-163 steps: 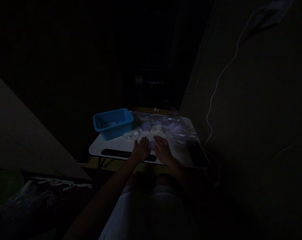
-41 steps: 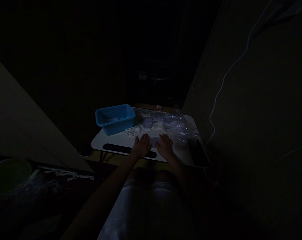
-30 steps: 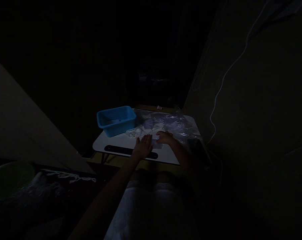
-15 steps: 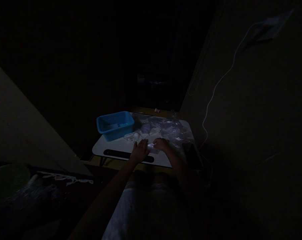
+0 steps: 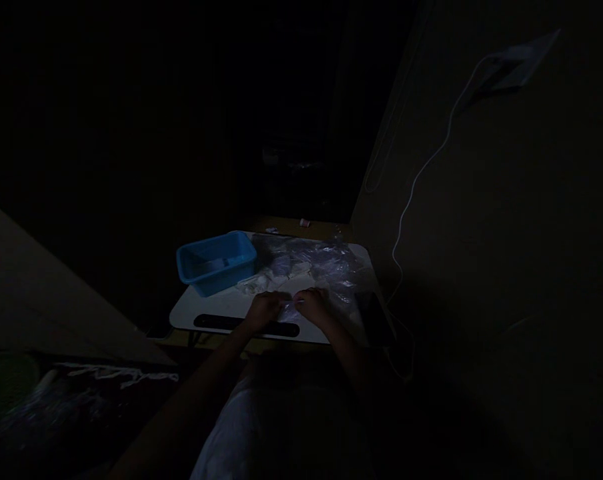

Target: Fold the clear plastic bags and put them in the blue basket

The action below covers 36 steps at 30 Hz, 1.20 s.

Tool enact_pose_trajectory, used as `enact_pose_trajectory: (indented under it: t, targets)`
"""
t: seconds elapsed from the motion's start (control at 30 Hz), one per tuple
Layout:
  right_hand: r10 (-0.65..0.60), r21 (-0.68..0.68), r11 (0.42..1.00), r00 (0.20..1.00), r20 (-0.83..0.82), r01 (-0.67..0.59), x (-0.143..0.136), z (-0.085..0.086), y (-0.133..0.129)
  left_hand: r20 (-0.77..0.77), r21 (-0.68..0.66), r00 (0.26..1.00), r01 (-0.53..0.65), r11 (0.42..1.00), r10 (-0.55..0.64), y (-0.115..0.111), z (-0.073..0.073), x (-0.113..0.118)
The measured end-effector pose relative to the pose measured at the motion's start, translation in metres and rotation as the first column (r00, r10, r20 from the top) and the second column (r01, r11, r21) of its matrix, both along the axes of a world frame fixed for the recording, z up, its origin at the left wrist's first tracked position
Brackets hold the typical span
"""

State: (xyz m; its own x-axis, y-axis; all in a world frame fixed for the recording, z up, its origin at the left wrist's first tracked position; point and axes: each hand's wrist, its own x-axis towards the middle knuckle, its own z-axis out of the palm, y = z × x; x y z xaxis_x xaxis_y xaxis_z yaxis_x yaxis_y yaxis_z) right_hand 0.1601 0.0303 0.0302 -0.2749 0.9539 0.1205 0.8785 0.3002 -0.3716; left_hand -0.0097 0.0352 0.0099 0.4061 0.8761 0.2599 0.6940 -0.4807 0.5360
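In dim light, a small clear plastic bag [image 5: 290, 312] is stretched between my two hands over the front of a white folding table [image 5: 181, 312]. My left hand [image 5: 264, 311] is closed on the bag's left edge, and my right hand [image 5: 312, 304] pinches its right side. Whether anything lies inside the bag is too dark to tell. Just beyond my hands are some whitish small items [image 5: 254, 285], and behind them a heap of crumpled clear plastic [image 5: 334, 260].
A blue plastic basin [image 5: 216, 277] stands at the table's left with something pale inside. A dark flat object [image 5: 374, 319] lies at the right edge. Along the right wall a white cable [image 5: 415, 180] hangs. The table has a black slot [image 5: 216, 323] in front.
My left hand has gone from spread fingers beside the bag to gripping its edge. The bag is now held up between both hands. The whole view has shifted slightly.
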Motion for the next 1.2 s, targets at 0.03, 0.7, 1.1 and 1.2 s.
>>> enact_pose_trajectory:
  t: [0.03,0.7,1.1,1.2]
  targets:
    - [0.015,0.007,1.0,1.0,-0.005,-0.015,0.001,0.002,0.001,-0.04,0.021,0.999,-0.02,1.0,0.021,0.0,0.003,-0.001]
    - [-0.024,0.292,0.956,0.999,0.037,0.012,0.009,-0.032,-0.029,-0.234,0.271,0.972,0.03,0.962,0.035,-0.022,-0.022,0.004]
    - [0.091,0.241,0.962,0.984,0.151,-0.126,-0.009,-0.036,-0.035,-0.459,0.182,0.878,-0.055,0.982,0.134,-0.02,-0.025,0.015]
    - [0.12,0.212,0.963,0.971,0.205,-0.164,-0.013,-0.036,-0.038,-0.518,0.169,0.843,-0.066,0.983,0.146,-0.022,-0.025,0.015]
